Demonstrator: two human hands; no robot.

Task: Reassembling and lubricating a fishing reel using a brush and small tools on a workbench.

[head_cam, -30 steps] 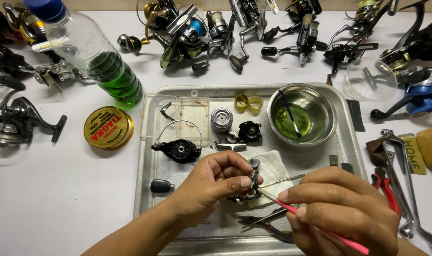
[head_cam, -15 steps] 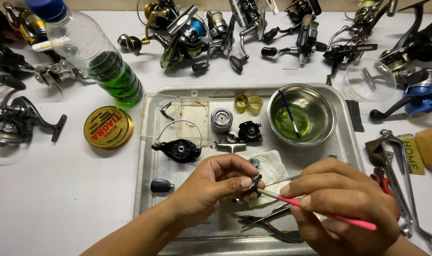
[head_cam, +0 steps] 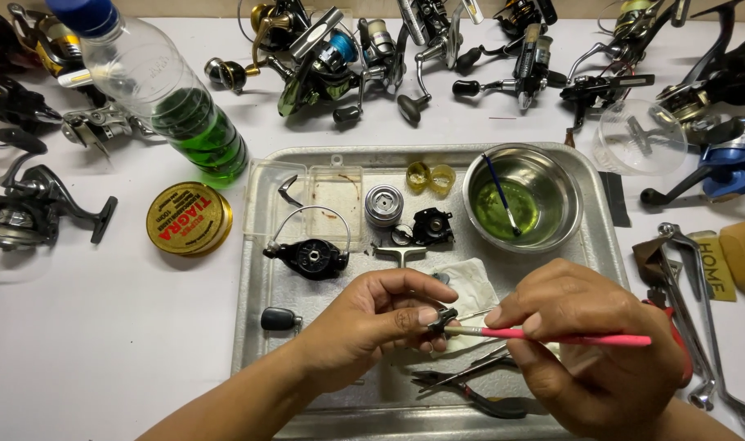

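My left hand (head_cam: 372, 322) pinches a small dark reel part (head_cam: 443, 318) over the metal tray (head_cam: 258, 327). My right hand (head_cam: 589, 347) holds a thin pink brush (head_cam: 568, 336) level, and its tip touches that part. A crumpled white tissue (head_cam: 475, 282) lies just behind my fingers. On the tray also lie a black rotor with a wire bail (head_cam: 309, 255), a black knob (head_cam: 279, 318), a silver spool piece (head_cam: 384, 204) and a small black gear housing (head_cam: 431, 226). Dark pliers (head_cam: 470, 392) lie beneath my hands.
A steel bowl (head_cam: 479, 167) of green liquid with a blue brush in it stands on the tray's back right. A bottle of green liquid (head_cam: 172, 106) and a round gold tin (head_cam: 189, 218) are to the left. Several fishing reels (head_cam: 340, 53) line the back and left. Hand tools (head_cam: 695, 302) lie at the right.
My right hand has levelled the pink brush from a downward slant and brought its tip onto the part. My left hand has stayed nearly still.
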